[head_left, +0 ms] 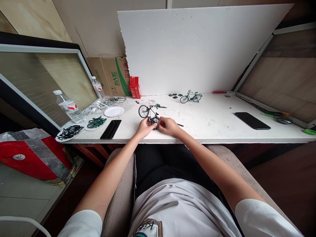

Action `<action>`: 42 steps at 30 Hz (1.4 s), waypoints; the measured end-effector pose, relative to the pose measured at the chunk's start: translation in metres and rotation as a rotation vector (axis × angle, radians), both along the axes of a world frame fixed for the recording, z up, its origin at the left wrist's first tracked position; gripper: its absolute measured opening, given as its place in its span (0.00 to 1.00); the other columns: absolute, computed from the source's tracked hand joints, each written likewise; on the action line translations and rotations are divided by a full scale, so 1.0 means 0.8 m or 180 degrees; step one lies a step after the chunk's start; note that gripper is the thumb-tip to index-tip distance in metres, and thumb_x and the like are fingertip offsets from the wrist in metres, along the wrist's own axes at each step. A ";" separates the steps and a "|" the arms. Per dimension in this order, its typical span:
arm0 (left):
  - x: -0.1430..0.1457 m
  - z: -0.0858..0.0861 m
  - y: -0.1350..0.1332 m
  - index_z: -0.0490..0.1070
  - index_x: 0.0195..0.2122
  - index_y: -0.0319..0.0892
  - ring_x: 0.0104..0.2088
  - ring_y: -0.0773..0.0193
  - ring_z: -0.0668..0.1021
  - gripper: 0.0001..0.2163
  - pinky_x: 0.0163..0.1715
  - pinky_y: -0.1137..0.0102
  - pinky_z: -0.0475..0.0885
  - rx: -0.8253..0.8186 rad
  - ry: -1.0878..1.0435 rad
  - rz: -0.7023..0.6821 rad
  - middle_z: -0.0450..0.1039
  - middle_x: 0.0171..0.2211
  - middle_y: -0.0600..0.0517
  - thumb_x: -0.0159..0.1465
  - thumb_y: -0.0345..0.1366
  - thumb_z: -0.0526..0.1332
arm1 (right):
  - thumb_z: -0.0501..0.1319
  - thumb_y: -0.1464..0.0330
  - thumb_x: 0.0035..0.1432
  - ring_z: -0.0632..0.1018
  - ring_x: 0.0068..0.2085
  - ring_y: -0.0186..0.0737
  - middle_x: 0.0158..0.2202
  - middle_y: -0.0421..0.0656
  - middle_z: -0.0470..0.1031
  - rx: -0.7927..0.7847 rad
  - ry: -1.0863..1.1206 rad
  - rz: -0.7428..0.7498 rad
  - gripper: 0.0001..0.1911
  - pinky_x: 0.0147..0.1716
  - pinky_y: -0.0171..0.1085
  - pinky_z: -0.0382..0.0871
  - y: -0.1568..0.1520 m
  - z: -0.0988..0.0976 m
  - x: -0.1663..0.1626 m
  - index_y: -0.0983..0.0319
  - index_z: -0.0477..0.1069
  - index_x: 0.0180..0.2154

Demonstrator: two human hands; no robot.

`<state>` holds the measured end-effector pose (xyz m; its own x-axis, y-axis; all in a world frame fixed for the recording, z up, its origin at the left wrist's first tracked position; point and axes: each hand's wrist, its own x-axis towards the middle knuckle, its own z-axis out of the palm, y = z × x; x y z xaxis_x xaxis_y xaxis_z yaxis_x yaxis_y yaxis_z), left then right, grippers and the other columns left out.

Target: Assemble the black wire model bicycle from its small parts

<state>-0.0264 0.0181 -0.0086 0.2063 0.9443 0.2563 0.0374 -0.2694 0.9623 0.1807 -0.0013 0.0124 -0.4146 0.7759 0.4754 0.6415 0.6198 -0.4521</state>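
Note:
A small black model bicycle (pixel 144 111) is held near the front of the white table, one spoked wheel pointing away to the left. My left hand (pixel 145 127) closes on its near end from the left, thumb against the rear wheel area. From the right, the fingers of my right hand (pixel 167 125) pinch at the same end; whether a small part sits between them I cannot make out. Just behind the black bicycle lies a green piece (pixel 161 106). Farther back, a green model bicycle (pixel 191 97) stands upright.
Paper plates (pixel 114 111) stand on the left, two with black parts (pixel 70 131) and green parts (pixel 96 122). Nearby are water bottles (pixel 70 107) and a phone (pixel 111 129). Another phone (pixel 252 120) lies right. A red box (pixel 135 88) and white board (pixel 197 49) stand behind.

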 end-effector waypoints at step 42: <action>0.000 0.002 -0.001 0.75 0.49 0.39 0.46 0.52 0.84 0.23 0.52 0.58 0.79 -0.0059 -0.0147 -0.0032 0.84 0.46 0.42 0.54 0.38 0.78 | 0.62 0.67 0.61 0.74 0.29 0.38 0.30 0.40 0.78 -0.0032 0.0103 0.0028 0.05 0.31 0.35 0.60 -0.001 0.000 0.002 0.60 0.72 0.40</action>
<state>-0.0267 0.0176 -0.0067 0.2040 0.9469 0.2484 -0.0097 -0.2517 0.9677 0.1819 -0.0023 0.0124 -0.4059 0.7771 0.4809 0.6211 0.6206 -0.4787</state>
